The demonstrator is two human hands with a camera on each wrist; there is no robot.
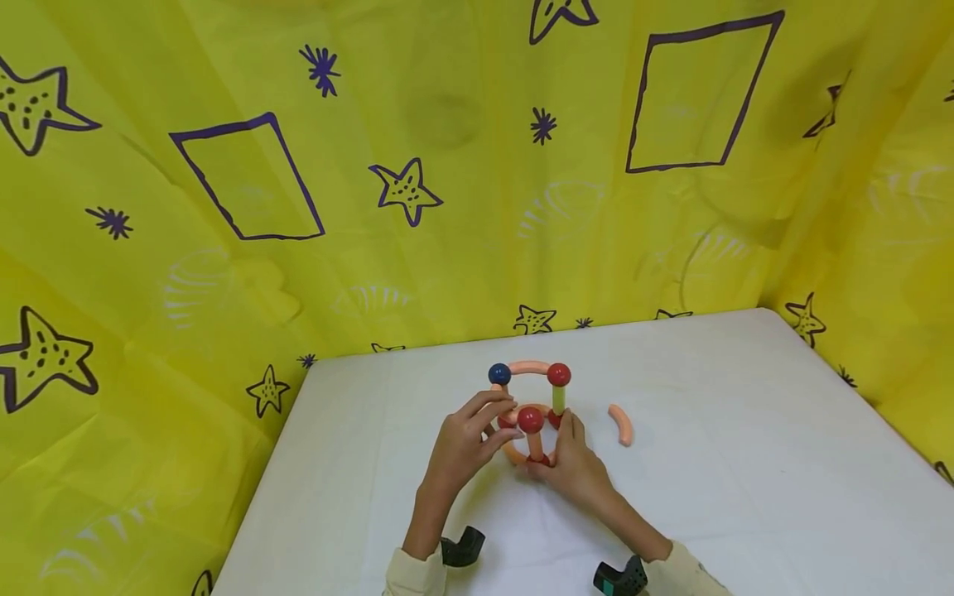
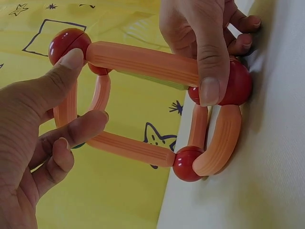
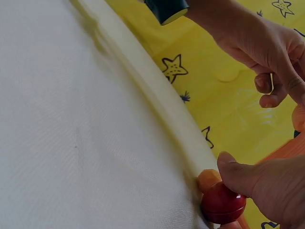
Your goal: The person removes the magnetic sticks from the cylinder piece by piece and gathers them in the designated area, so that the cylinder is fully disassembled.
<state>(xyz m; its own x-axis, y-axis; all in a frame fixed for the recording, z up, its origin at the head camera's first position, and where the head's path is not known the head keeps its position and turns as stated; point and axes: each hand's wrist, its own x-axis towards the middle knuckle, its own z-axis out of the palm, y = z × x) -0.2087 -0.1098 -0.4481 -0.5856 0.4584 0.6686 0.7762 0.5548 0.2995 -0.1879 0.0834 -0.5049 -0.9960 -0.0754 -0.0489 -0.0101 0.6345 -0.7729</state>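
A frame of magnetic balls and rods stands on the white table. Its upper corners show a blue ball (image 1: pixel 499 374), a rear red ball (image 1: pixel 559 375) and a front red ball (image 1: pixel 531 420). Upright rods, one of them green (image 1: pixel 559 401), join the two levels. At the upper left, my left hand (image 1: pixel 462 443) pinches a curved orange rod (image 2: pixel 66 106), its thumb against the front red ball. My right hand (image 1: pixel 581 472) grips the frame's base, the thumb on a lower red ball (image 2: pixel 237 83). Part of the base is hidden by the hands.
A loose curved orange rod (image 1: pixel 620 425) lies on the table (image 1: pixel 745 463) to the right of the frame. A yellow cloth (image 1: pixel 477 265) with drawn stars and quadrilaterals hangs behind and along the sides of the table.
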